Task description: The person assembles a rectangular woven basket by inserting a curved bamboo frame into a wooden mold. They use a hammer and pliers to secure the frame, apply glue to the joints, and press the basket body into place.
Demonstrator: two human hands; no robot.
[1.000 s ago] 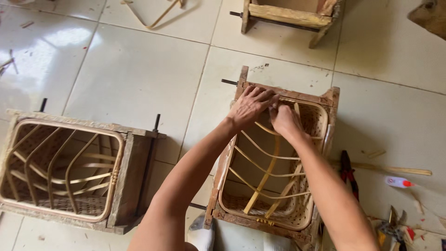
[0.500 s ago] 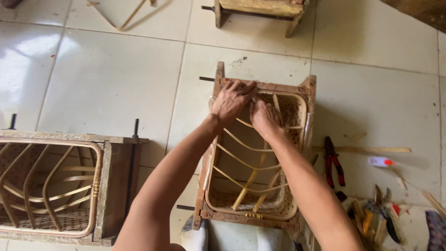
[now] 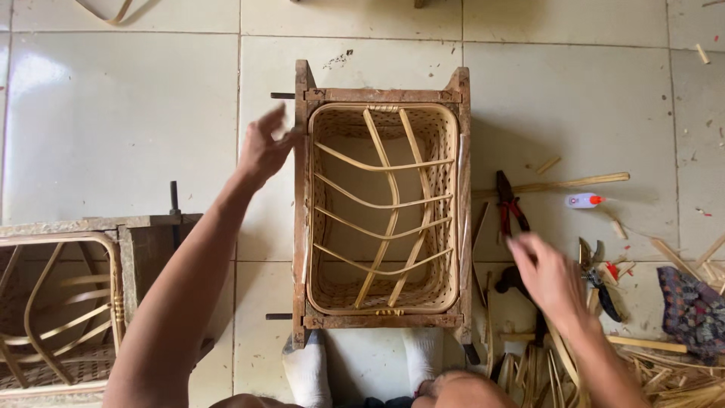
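Observation:
A woven rattan basket (image 3: pixel 381 211) sits inside a wooden frame mould (image 3: pixel 300 189) on the tiled floor, with thin cane strips crossing its opening. My left hand (image 3: pixel 264 147) hovers beside the frame's upper left post, fingers spread, holding nothing. To the right of the frame, my right hand (image 3: pixel 550 276) is blurred above the tools with its fingers apart. It is closest to red-handled pliers (image 3: pixel 510 204) and cutters (image 3: pixel 593 272).
A second frame with a basket (image 3: pixel 68 310) stands at the lower left. A small white bottle with a red tip (image 3: pixel 583 200), cane sticks (image 3: pixel 574 181), a patterned cloth (image 3: pixel 691 310) and a heap of cane scraps (image 3: pixel 664 374) lie at the right. My white-socked feet (image 3: pixel 310 370) are below the frame.
Both hands have left the basket's top rim. The left one drew out to the frame's left side and the right one swung over to the tools on the right.

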